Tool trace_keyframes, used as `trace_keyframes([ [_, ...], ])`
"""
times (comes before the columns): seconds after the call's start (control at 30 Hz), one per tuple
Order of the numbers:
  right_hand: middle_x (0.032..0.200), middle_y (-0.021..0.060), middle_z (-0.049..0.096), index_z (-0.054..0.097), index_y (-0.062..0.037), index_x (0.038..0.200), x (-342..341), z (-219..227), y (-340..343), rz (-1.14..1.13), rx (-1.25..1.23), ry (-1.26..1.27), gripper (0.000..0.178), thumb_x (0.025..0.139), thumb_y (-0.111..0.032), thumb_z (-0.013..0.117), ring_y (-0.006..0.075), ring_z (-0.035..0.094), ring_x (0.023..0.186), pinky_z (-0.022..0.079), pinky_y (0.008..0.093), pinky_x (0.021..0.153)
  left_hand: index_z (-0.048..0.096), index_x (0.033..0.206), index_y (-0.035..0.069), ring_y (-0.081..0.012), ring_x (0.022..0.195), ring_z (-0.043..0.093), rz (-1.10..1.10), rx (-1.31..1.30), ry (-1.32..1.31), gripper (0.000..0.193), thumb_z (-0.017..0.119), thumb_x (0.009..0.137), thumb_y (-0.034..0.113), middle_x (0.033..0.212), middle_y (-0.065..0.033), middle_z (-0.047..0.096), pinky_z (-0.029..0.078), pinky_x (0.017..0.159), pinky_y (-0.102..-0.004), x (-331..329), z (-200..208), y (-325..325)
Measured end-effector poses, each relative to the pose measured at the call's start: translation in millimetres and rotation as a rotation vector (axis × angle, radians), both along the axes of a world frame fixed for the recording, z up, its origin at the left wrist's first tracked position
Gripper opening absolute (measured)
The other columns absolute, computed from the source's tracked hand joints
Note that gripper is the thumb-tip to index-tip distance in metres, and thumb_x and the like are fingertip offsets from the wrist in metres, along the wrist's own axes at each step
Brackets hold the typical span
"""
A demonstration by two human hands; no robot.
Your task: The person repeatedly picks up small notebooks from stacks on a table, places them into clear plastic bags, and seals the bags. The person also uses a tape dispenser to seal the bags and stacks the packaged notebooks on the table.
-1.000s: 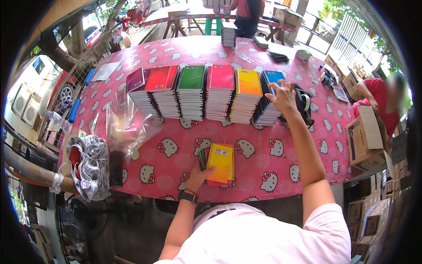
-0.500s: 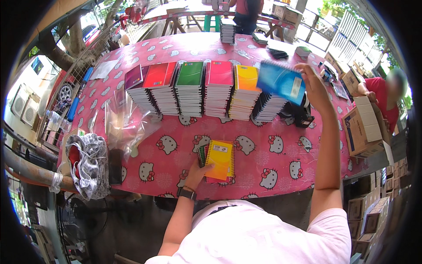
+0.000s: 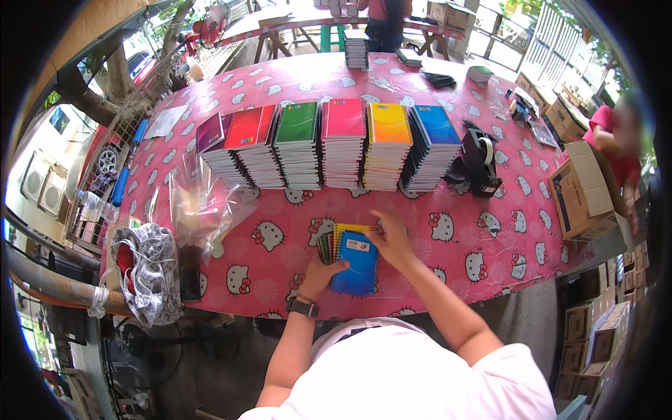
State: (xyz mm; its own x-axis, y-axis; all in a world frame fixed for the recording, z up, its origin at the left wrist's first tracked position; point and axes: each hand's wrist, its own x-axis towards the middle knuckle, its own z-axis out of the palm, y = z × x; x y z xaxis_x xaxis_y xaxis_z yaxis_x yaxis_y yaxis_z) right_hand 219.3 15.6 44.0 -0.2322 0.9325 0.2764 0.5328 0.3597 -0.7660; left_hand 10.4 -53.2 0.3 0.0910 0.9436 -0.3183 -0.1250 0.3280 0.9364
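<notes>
Near the table's front edge my left hand (image 3: 318, 277) is closed round a small fanned bunch of spiral notebooks, its thumb lying on the top one. That top one is a blue notebook (image 3: 355, 269) with a pale label. A strip of a yellow notebook (image 3: 344, 227) shows behind it, and darker wire-bound edges stick out at the left. My right hand (image 3: 390, 239) has its fingers bent at the blue notebook's upper right corner, pinching it. Beyond both hands stand stacks of notebooks: purple (image 3: 209, 133), red (image 3: 248, 127), green (image 3: 297, 124), pink (image 3: 344, 119), yellow (image 3: 390, 124) and blue (image 3: 437, 126).
A black tape dispenser (image 3: 481, 162) stands right of the stacks. Clear plastic bags (image 3: 206, 203) and a patterned grey cloth bag (image 3: 148, 269) lie at the left. An open carton (image 3: 584, 189) is by the right edge, with a person in red (image 3: 616, 147) beside it.
My right hand has come down from the blue stack with a blue notebook, which now lies over the yellow one in my left hand. My left hand has kept its hold.
</notes>
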Motion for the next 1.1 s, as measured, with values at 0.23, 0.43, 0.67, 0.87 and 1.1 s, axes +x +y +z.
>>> trace_keyframes([
  [0.23,0.116,0.0084,0.057,0.038,-0.0016,0.134,35,34,-47,0.395,-0.721,0.638,0.085,0.068,-0.030,0.082,0.0194,0.049,0.113,0.034,0.0337,0.102,0.029,0.136,0.006,-0.0201,0.123,0.040,-0.132,0.288,-0.299,0.092,0.077,0.059,-0.005,0.129,-0.0076,0.045,0.033,0.104,-0.0340,29,53,3],
  [0.43,0.126,0.0105,0.050,0.034,-0.0060,0.138,44,7,-40,0.231,-0.302,0.505,0.096,0.057,-0.018,0.084,0.0219,0.048,0.116,0.034,0.0358,0.103,0.029,0.138,0.009,-0.0209,0.124,0.039,-0.305,0.351,-0.082,0.096,0.076,0.055,-0.004,0.129,-0.0089,0.046,0.032,0.105,-0.0367,30,46,22],
  [0.67,0.116,0.0085,0.049,0.035,-0.0071,0.126,13,4,-46,0.167,-0.354,0.706,0.084,0.057,-0.013,0.083,0.0200,0.047,0.111,0.037,0.0339,0.097,0.031,0.132,0.008,-0.0196,0.113,0.049,-0.163,0.439,-0.123,0.086,0.071,0.058,-0.004,0.122,-0.0090,0.047,0.042,0.095,-0.0334,42,46,20],
  [0.87,0.116,0.0083,0.049,0.034,-0.0061,0.127,0,-14,-49,0.148,-0.278,0.655,0.089,0.056,-0.017,0.085,0.0192,0.047,0.111,0.037,0.0340,0.097,0.030,0.130,0.008,-0.0186,0.111,0.048,-0.213,0.420,-0.129,0.082,0.070,0.059,-0.004,0.118,-0.0079,0.048,0.042,0.093,-0.0336,34,21,12],
  [1.1,0.120,0.0095,0.049,0.032,-0.0037,0.128,-1,-26,-50,0.138,-0.305,0.652,0.091,0.057,-0.021,0.086,0.0191,0.045,0.116,0.036,0.0341,0.099,0.032,0.124,0.005,-0.0172,0.110,0.050,-0.241,0.500,-0.016,0.074,0.074,0.063,-0.002,0.116,-0.0076,0.050,0.044,0.092,-0.0328,27,3,16],
])
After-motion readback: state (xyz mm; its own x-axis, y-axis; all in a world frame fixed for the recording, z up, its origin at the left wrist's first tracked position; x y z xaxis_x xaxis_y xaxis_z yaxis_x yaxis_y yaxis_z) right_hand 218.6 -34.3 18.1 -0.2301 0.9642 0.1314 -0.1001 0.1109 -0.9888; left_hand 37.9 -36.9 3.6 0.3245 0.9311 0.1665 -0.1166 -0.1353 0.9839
